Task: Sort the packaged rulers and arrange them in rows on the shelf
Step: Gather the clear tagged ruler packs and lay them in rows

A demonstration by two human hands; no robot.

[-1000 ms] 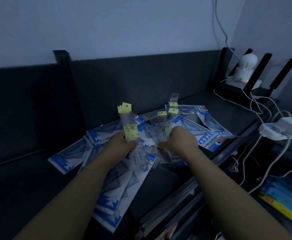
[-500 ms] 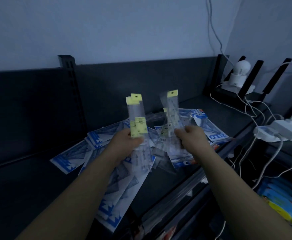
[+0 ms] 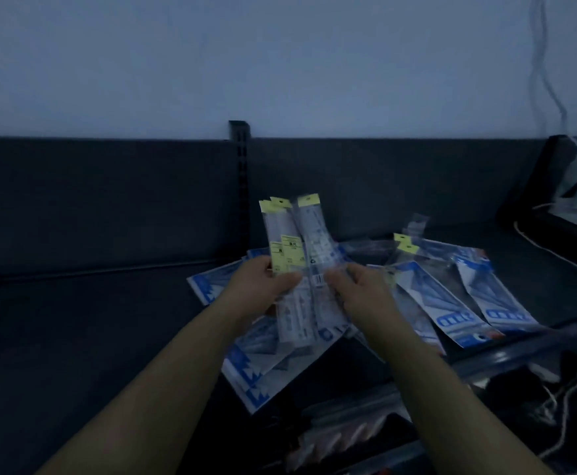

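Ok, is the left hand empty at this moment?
No, the left hand grips a bunch of clear ruler packs with yellow tags, and the right hand pinches them too.

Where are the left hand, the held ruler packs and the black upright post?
left hand (image 3: pixel 260 286), head view, back of the hand.
held ruler packs (image 3: pixel 292 254), head view, yellow label.
black upright post (image 3: pixel 243 166), head view, slotted middle.
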